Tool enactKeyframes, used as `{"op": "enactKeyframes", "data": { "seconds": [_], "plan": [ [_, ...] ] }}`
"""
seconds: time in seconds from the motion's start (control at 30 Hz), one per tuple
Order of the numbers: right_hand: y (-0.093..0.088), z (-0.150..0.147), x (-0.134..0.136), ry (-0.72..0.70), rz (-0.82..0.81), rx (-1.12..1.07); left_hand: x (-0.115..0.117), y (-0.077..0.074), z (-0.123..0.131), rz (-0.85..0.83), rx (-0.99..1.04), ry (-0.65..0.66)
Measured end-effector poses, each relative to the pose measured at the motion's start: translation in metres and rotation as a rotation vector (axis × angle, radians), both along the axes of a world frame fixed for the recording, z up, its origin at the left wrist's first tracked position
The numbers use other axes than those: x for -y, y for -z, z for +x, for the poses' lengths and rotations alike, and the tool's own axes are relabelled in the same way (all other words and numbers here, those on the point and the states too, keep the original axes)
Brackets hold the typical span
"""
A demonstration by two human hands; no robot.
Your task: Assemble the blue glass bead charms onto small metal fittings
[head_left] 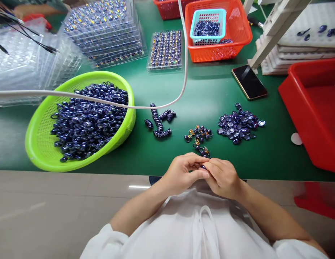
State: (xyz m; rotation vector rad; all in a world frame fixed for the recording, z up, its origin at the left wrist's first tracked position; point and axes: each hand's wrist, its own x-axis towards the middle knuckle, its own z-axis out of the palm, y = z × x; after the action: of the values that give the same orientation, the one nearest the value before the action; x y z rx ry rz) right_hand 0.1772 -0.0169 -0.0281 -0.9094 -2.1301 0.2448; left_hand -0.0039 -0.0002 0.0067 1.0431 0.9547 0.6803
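Note:
My left hand (185, 172) and my right hand (223, 176) meet at the table's front edge, fingers closed around a small dark shiny piece (203, 167). Its shape is mostly hidden by the fingertips. Just beyond them lies a small group of dark rings with amber-coloured parts (200, 135). To the right of it spreads a pile of flat dark shiny pieces (237, 124). On the left, dark rings are lined up in short rows (157, 120). A green oval basket (38, 144) at the left holds a great heap of dark rings (89, 122).
A white cable (185, 64) loops over the table. Behind stand stacked clear trays (102, 32), a single filled tray (166, 50) and an orange basket (244, 30) holding a blue basket (194, 27). A phone (250, 82) and red bin (299, 97) are right.

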Motion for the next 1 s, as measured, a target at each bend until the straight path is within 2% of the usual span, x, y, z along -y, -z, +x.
{"op": "enactKeyframes", "data": {
  "seconds": [0.23,0.5,0.7,0.8,0.9,1.0],
  "plan": [
    [-0.007,-0.012,0.001,0.015,-0.02,-0.01,0.004,0.002,-0.011,-0.083,0.109,-0.039],
    [-0.02,-0.045,-0.025,-0.099,0.159,-0.07,-0.002,-0.02,-0.049,-0.155,0.194,-0.193],
    [-0.028,-0.072,-0.029,-0.186,0.134,-0.173,-0.004,-0.027,-0.081,-0.208,0.168,-0.196],
    [-0.031,-0.078,-0.025,-0.235,0.053,-0.154,-0.002,-0.028,-0.09,-0.161,0.128,-0.221],
    [-0.036,-0.074,-0.022,-0.297,-0.042,-0.089,-0.002,-0.038,-0.097,-0.068,-0.024,-0.251],
    [-0.038,-0.054,-0.023,-0.263,-0.135,-0.1,-0.012,-0.055,-0.113,0.204,-0.33,-0.462]
  ]
}}
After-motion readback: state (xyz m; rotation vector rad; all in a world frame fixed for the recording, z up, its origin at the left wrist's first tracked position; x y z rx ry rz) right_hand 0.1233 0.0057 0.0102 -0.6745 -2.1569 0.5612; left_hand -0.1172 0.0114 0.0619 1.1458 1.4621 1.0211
